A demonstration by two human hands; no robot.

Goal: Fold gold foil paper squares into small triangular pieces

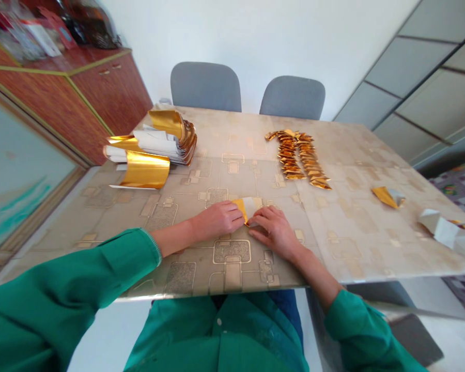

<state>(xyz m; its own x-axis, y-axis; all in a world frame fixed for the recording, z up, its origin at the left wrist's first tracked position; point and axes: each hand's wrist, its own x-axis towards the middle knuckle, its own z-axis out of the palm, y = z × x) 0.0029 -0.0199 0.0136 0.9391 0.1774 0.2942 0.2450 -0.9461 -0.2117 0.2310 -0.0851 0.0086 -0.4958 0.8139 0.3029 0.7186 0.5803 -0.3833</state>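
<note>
In front of me, near the table's front edge, a partly folded sheet of gold foil paper (248,205) shows its gold face on the left and its white back on the right. My left hand (225,217) has its fingers closed on the gold side. At the lower right edge of the same sheet, my right hand (273,227) presses with curled fingertips. The fingers cover part of the sheet. Two rows of folded gold paper pieces (290,157) lie farther back on the right. Stacks of loose gold paper sheets (147,168) rest at the back left, some curling.
A patterned cloth covers the table (232,263). To the right lie a single gold paper piece (387,197) and some white paper (444,227). Two grey chairs (205,85) stand behind the table, and a reddish wooden cabinet (108,93) at the back left.
</note>
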